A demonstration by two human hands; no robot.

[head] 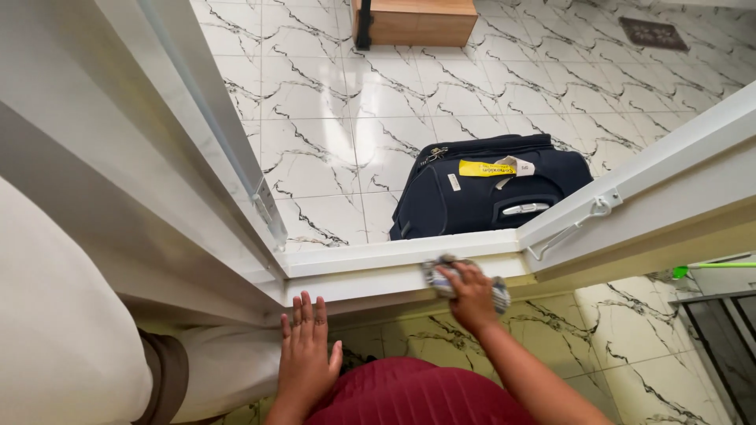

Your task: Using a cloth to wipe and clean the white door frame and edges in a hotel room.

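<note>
Both hands are at the white window frame (pixel 370 256); the right hand (pixel 471 293) is closed over a crumpled checked cloth (pixel 465 285), pressing it on the frame's lower ledge near the corner, while the left hand (pixel 305 358) rests flat, fingers spread wide, on the wall just below the ledge; wiping looks to be the step in hand, and the next move probably calls for sliding the cloth along the ledge; that ledge runs left to right, its long axis across the view; the cloth is bunched, pointing no clear way; beyond, a navy suitcase (pixel 488 193) lies on the marbled floor (pixel 339 102).
</note>
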